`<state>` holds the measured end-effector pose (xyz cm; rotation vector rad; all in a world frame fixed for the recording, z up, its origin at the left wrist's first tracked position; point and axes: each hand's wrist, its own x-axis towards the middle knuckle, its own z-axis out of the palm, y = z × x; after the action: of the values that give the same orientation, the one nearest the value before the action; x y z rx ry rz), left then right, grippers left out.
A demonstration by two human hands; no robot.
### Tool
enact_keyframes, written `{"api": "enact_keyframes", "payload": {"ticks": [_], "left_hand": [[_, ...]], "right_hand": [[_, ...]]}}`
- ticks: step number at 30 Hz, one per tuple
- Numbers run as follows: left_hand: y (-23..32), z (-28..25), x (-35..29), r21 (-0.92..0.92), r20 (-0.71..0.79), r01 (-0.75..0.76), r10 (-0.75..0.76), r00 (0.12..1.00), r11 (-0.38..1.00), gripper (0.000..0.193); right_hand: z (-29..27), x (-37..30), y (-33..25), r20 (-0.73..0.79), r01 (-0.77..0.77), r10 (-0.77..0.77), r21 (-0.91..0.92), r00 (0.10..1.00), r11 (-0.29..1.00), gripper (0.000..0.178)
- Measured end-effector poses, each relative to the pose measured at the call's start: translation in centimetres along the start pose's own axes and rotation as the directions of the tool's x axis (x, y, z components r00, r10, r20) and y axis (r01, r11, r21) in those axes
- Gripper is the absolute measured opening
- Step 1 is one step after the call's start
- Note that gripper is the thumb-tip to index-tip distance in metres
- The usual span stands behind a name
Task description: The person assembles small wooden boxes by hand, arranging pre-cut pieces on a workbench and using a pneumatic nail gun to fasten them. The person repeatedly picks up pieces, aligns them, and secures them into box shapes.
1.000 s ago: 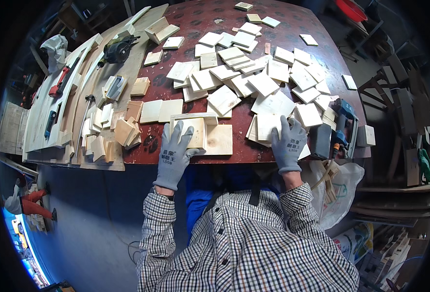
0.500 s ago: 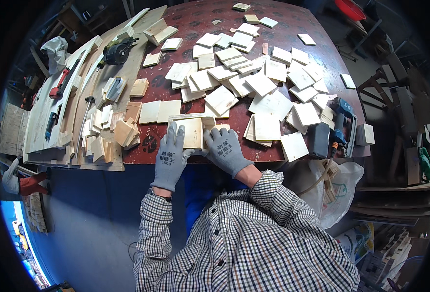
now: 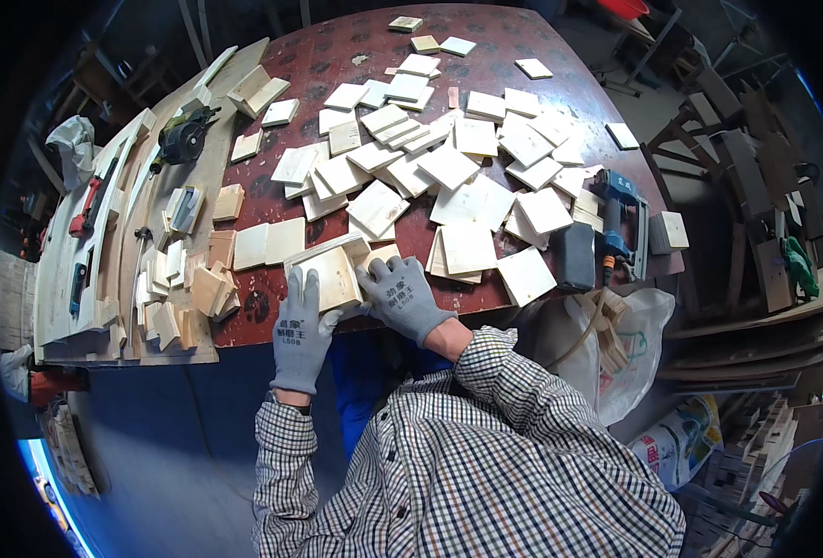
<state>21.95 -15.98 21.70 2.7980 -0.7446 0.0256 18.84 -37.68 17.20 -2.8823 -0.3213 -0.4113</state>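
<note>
Both my hands wear grey work gloves and hold a small box-like assembly of pale wood boards (image 3: 331, 277) at the table's near edge. My left hand (image 3: 301, 337) has its fingers against the near left side, with the thumb at the bottom. Against the right side presses my right hand (image 3: 404, 296), its fingers bent over that board. One board of the assembly stands upright along its far side. Just beyond lie two flat square boards (image 3: 270, 244) side by side, and a loose pile of square wood boards (image 3: 448, 167) spreads to the right.
A blue nail gun (image 3: 620, 223) lies at the table's right edge, its hose hanging down beside a translucent bag (image 3: 635, 358). On the left plywood sheet are a dark power tool (image 3: 184, 139), a red tool (image 3: 87, 209) and stacked offcuts (image 3: 174, 270). The red tabletop (image 3: 262, 102) lies beneath.
The wooden assembly has turned slightly in my hands, its right end now tipped farther up the view. The whole scene has shifted left as my head moved.
</note>
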Motion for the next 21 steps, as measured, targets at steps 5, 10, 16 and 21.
{"api": "enact_keyframes", "payload": {"ticks": [5, 10, 16, 21], "left_hand": [[-1.2, 0.1, -0.2, -0.033, -0.058, -0.063, 0.061, 0.996, 0.997, 0.074], [-0.9, -0.1, 0.1, -0.157, -0.01, -0.004, 0.002, 1.0, 0.988, 0.072], [-0.7, -0.3, 0.4, -0.12, -0.033, -0.008, 0.004, 0.999, 0.993, 0.071], [-1.0, -1.2, 0.1, -0.186, 0.008, 0.001, 0.0, 1.0, 0.983, 0.066]], "right_hand": [[-1.3, 0.3, 0.4, 0.097, 0.028, -0.036, 0.078, 0.995, 0.997, 0.065], [-3.7, 2.9, 8.3, -0.257, -0.194, 0.238, 0.184, 0.937, 0.964, 0.057], [-5.4, 6.4, 20.2, 0.112, -0.476, 0.509, -0.233, 0.853, 0.848, 0.086], [-5.1, 6.8, 20.2, 0.208, -0.51, 0.528, -0.136, 0.823, 0.849, 0.084]]}}
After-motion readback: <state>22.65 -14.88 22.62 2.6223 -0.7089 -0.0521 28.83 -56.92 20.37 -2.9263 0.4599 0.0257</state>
